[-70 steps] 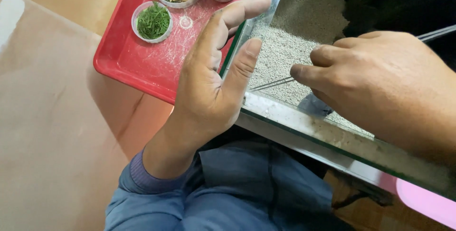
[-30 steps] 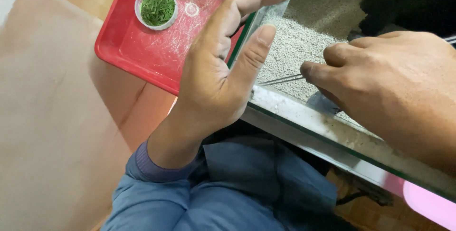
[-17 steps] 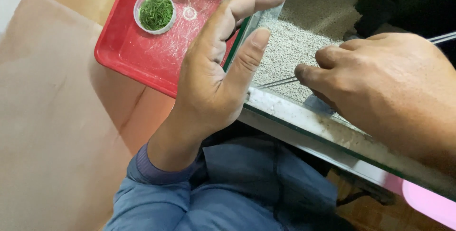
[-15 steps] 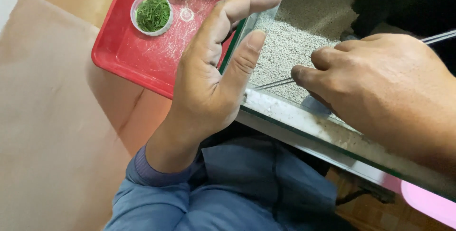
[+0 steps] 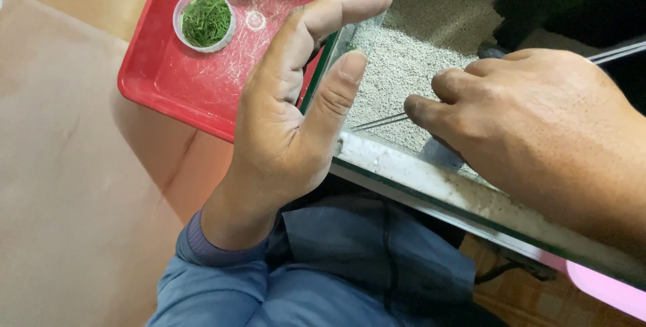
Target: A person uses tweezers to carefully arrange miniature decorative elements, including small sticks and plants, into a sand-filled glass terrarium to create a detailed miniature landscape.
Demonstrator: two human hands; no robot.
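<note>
Head view: our left hand (image 5: 289,125) rests open, flat against the glass tank (image 5: 404,169) corner. Our right hand (image 5: 538,132) pinches long tweezers (image 5: 380,123), tips low over the gravel (image 5: 404,71) inside. We judge planting is underway; steadiness matters next.

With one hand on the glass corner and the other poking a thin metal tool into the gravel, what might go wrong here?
The left hand braces against the glass tank at its corner edge; pressing hard there might hurt the fingers or nudge the tank. The right hand pinches slim tweezers low over the pale gravel; a slip might scratch the glass. The red tray with its small dish of greens sits close and could get bumped.
</note>
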